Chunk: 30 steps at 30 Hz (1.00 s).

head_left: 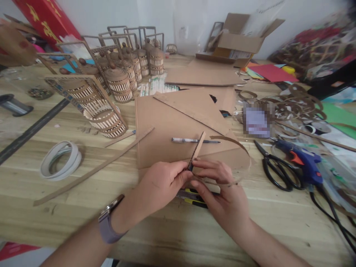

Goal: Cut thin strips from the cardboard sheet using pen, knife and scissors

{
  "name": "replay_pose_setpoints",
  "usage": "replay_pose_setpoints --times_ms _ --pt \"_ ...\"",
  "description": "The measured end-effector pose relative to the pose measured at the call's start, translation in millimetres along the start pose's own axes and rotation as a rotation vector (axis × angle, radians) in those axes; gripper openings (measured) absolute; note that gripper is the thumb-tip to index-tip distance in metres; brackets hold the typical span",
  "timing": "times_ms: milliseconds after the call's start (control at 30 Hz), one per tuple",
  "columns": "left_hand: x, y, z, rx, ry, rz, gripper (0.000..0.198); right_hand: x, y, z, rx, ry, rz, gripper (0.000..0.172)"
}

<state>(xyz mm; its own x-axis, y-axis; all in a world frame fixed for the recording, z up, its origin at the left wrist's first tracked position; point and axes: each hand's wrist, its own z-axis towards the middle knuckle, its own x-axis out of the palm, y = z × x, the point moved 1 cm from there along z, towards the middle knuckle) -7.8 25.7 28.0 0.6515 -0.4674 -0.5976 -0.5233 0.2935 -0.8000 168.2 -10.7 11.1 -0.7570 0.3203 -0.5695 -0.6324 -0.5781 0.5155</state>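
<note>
Gold characters on the red box, none of them legible

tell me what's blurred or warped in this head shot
Head view: soft even light, faint shadows; sharp at centre, where the left hand and right hand pinch the narrow brown corrugated cardboard strip; the far right corner smears; a pixelated square hides something; the pale wooden table bows toward the edges.

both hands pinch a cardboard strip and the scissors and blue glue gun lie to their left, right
No: the left hand and right hand do pinch the cardboard strip, but the scissors and blue glue gun lie to their right, as the head view shows.
</note>
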Motion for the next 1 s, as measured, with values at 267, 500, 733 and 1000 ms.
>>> replay_pose_setpoints --times_ms 267,500,733,1000 --pt "1.5 -0.1 -0.8 0.052 -0.013 0.019 0.031 -1.6 -3.4 -1.8 0.095 -0.018 0.024 0.009" --pt "0.5 1.7 0.5 -0.009 0.033 -0.079 0.026 2.2 -1.7 -4.5 0.07 -0.033 0.041 0.009" --pt "1.1 0.6 1.5 -0.011 0.03 -0.01 0.026 5.4 -4.2 -3.2 -0.007 -0.024 -0.03 0.009" --pt "2.0 0.9 0.5 0.022 0.048 0.001 0.031 -1.9 -4.3 -1.9 0.105 -0.041 -0.026 0.009"
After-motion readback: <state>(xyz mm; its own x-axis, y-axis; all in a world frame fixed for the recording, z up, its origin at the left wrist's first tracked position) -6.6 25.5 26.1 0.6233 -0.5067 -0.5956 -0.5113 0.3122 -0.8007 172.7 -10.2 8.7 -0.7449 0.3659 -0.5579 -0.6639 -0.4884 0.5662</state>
